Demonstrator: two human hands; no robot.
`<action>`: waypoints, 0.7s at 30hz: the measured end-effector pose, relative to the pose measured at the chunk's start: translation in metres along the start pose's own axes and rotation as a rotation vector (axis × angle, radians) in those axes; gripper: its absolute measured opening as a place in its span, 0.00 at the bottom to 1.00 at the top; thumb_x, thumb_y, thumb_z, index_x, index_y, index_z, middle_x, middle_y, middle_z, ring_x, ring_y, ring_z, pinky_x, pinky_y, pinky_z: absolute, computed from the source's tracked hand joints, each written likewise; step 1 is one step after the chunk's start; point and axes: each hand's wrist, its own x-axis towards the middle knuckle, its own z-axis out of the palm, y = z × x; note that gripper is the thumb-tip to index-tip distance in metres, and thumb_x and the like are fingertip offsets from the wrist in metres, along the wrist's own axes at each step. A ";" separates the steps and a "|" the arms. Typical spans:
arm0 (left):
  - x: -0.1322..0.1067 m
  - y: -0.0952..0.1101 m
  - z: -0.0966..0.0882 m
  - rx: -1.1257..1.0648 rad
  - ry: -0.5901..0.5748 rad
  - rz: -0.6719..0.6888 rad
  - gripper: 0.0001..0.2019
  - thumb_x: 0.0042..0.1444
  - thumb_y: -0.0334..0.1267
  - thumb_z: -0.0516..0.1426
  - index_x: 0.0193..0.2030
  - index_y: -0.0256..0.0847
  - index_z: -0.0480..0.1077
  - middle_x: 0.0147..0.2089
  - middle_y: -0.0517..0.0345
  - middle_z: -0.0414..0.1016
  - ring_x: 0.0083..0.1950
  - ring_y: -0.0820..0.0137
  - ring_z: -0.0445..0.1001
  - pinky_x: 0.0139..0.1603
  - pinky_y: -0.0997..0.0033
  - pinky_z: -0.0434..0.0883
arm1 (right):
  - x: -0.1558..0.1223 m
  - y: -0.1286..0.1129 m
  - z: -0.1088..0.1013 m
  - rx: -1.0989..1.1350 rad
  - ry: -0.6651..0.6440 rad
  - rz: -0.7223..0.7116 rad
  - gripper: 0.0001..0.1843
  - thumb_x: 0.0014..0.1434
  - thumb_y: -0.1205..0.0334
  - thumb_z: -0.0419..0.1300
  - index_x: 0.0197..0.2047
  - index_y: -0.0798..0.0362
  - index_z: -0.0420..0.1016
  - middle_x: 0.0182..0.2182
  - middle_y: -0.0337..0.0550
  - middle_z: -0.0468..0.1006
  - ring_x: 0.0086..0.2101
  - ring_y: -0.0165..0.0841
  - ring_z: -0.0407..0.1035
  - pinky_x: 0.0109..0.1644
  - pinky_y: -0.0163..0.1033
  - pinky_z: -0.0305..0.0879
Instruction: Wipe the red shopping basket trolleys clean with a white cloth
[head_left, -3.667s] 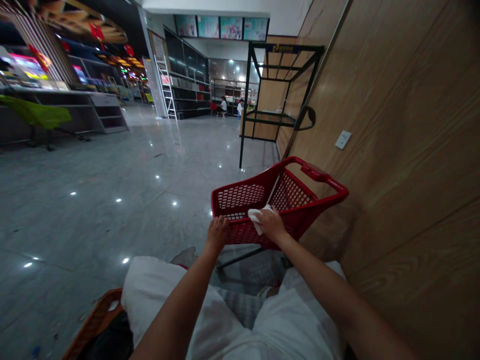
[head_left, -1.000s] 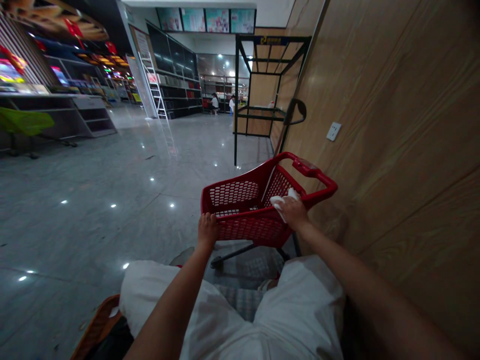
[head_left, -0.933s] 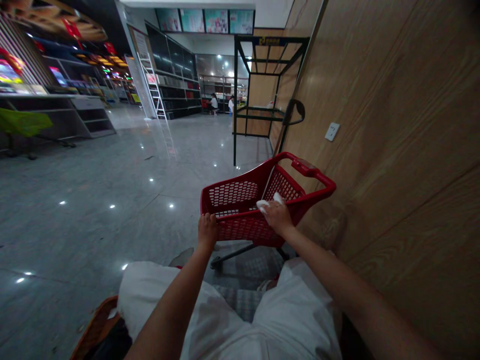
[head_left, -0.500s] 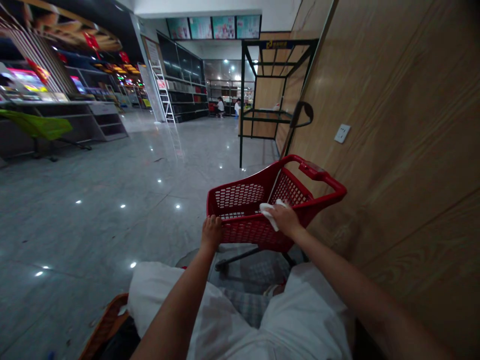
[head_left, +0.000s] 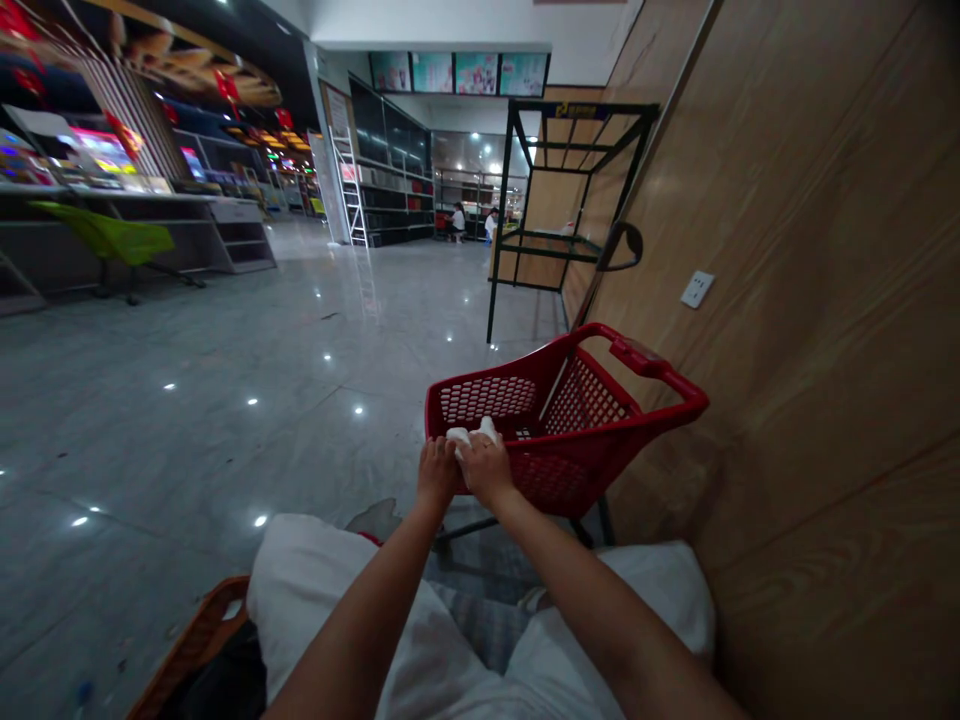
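A small red plastic shopping cart (head_left: 570, 420) stands in front of my knees, close to a wooden wall. My left hand (head_left: 436, 472) grips the cart's near rim at its left corner, fingers curled over the edge. Right beside it, my right hand (head_left: 487, 468) presses a crumpled white cloth (head_left: 471, 436) onto the same rim. The two hands touch each other. My legs in white trousers (head_left: 390, 620) fill the bottom of the view.
A wood-panelled wall (head_left: 810, 300) with a white socket (head_left: 697, 289) runs along the right. A black metal shelf frame (head_left: 555, 200) stands behind the cart. A brown woven basket (head_left: 187, 650) sits at my lower left. Glossy grey floor (head_left: 187, 400) stretches left towards counters, a green chair (head_left: 112, 240) and a ladder (head_left: 351, 190). Two people sit far off.
My right hand has slid the white cloth leftward along the cart's near rim, from the right side next to the handle until it meets my left hand. My left hand kept its grip.
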 end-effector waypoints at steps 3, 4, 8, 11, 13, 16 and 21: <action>0.000 -0.004 -0.004 0.017 -0.057 0.053 0.09 0.54 0.31 0.53 0.42 0.38 0.66 0.42 0.49 0.69 0.47 0.61 0.67 0.57 0.56 0.62 | -0.004 0.017 -0.006 -0.008 -0.071 -0.067 0.17 0.66 0.62 0.48 0.56 0.46 0.67 0.46 0.45 0.75 0.46 0.37 0.66 0.55 0.46 0.56; 0.001 -0.004 -0.004 0.024 -0.071 0.061 0.08 0.53 0.33 0.54 0.41 0.39 0.66 0.42 0.49 0.69 0.47 0.60 0.67 0.57 0.56 0.62 | -0.008 0.030 -0.013 -0.022 -0.092 -0.071 0.17 0.66 0.62 0.48 0.55 0.46 0.68 0.45 0.44 0.75 0.45 0.36 0.67 0.53 0.44 0.57; 0.003 0.000 -0.003 0.022 -0.062 0.021 0.07 0.53 0.35 0.55 0.40 0.40 0.66 0.44 0.47 0.69 0.50 0.57 0.66 0.56 0.54 0.63 | -0.029 0.077 -0.037 -0.103 -0.082 0.005 0.15 0.66 0.60 0.48 0.52 0.48 0.70 0.43 0.45 0.76 0.43 0.36 0.68 0.54 0.44 0.56; 0.003 0.008 -0.001 0.009 -0.050 -0.005 0.07 0.52 0.34 0.56 0.39 0.39 0.66 0.44 0.46 0.68 0.51 0.56 0.66 0.55 0.53 0.63 | -0.033 0.076 -0.038 -0.118 -0.026 0.046 0.16 0.67 0.58 0.46 0.52 0.48 0.70 0.43 0.46 0.76 0.43 0.36 0.68 0.59 0.49 0.50; 0.003 0.012 -0.002 0.014 -0.049 -0.014 0.07 0.53 0.34 0.55 0.39 0.38 0.66 0.43 0.47 0.68 0.50 0.57 0.66 0.56 0.53 0.62 | -0.028 0.058 -0.029 -0.097 0.018 0.070 0.16 0.67 0.57 0.46 0.51 0.48 0.70 0.43 0.46 0.76 0.43 0.37 0.68 0.61 0.54 0.45; 0.003 0.015 -0.004 0.026 -0.039 -0.025 0.06 0.55 0.33 0.52 0.40 0.39 0.66 0.42 0.49 0.68 0.49 0.59 0.67 0.56 0.53 0.62 | -0.015 0.025 -0.013 -0.050 0.059 0.045 0.16 0.66 0.58 0.47 0.53 0.47 0.69 0.45 0.45 0.76 0.45 0.37 0.67 0.62 0.55 0.44; 0.004 0.011 -0.006 -0.002 -0.063 0.026 0.06 0.56 0.35 0.53 0.41 0.39 0.66 0.41 0.49 0.68 0.46 0.60 0.66 0.55 0.55 0.63 | -0.007 0.016 -0.001 -0.004 0.035 -0.035 0.17 0.66 0.62 0.48 0.56 0.45 0.66 0.48 0.44 0.74 0.46 0.36 0.67 0.62 0.53 0.48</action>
